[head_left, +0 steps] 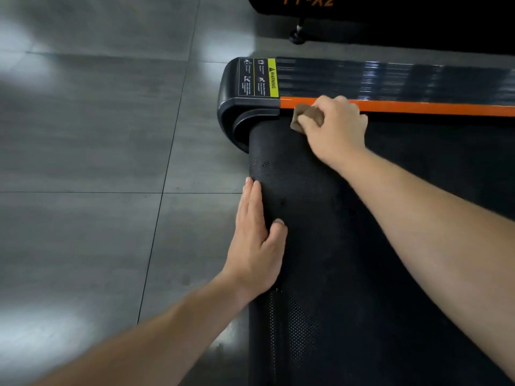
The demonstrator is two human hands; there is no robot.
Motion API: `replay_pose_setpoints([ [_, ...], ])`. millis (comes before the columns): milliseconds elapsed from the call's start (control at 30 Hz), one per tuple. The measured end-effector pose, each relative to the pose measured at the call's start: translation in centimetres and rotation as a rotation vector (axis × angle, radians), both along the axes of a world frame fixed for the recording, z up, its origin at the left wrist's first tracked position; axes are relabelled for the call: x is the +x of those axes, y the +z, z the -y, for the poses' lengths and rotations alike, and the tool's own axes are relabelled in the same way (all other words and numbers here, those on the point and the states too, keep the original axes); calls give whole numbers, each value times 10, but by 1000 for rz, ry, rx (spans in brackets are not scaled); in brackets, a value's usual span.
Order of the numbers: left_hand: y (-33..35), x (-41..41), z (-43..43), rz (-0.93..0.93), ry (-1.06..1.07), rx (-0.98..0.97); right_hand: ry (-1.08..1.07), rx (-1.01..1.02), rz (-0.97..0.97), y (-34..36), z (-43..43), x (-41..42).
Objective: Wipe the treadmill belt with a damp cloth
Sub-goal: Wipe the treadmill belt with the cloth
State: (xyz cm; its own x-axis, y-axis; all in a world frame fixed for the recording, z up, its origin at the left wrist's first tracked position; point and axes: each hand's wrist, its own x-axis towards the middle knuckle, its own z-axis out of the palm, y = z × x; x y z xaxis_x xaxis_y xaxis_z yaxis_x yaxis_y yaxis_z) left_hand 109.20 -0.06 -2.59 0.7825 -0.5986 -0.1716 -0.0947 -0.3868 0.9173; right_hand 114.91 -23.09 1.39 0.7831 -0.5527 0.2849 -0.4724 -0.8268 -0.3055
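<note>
Head view puts us above the belt [348, 260], a black dotted surface that fills the near right and curves down over its left edge. Our right hand [334, 126] reaches to the far side of the belt and grasps a brown cloth [302, 115], fingers curled round it, with a bunched corner sticking out to the left of the knuckles. The cloth sits on the belt's far left corner, just beside the orange strip [418, 108] that runs along the far edge. Our left hand [256, 246] lies flat on the rounded left edge of the belt, nearer to us. Its fingers are straight and together, its thumb rests on the top surface, and it grips nothing.

Beyond the orange strip we see a dark ribbed rail [390, 79] that reflects light. At its left end is a warning label [259, 77] with a yellow band, and a black cap [231, 107] wraps the corner. Grey floor tiles [97, 135] spread to the left. Far off, at the top, stands another black machine [390, 12] with orange lettering, on a small foot [297, 34].
</note>
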Motion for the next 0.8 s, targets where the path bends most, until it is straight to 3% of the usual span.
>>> replay_pose_setpoints([
  [33, 0, 0, 0, 0, 4, -4, 11, -12, -4, -4, -9, -4],
  [200, 3, -1, -1, -19, -3, -3, 494, 101, -32, -2, -50, -64],
  [267, 3, -2, -1, -15, -1, -4, 374, 22, -39, -2, -24, -40],
  [333, 2, -4, -2, -26, -8, -4, 82, -2, -40, 1, -4, -11],
  [400, -1, -7, -5, -39, -4, -19, 26, 9, -17, -2, -14, -8],
  [567, -5, -12, -11, -64, 11, -40, 628, 108, -103, -1, -58, -87],
  [633, -4, -13, -11, -69, 23, -50, 552, 5, -72, 0, -34, -71],
  [733, -5, -14, -13, -107, 19, -73, 104, 33, -44, 1, -5, -28],
  [800, -8, -15, -17, -157, 27, -111, 106, 13, -53, -2, -24, -34],
])
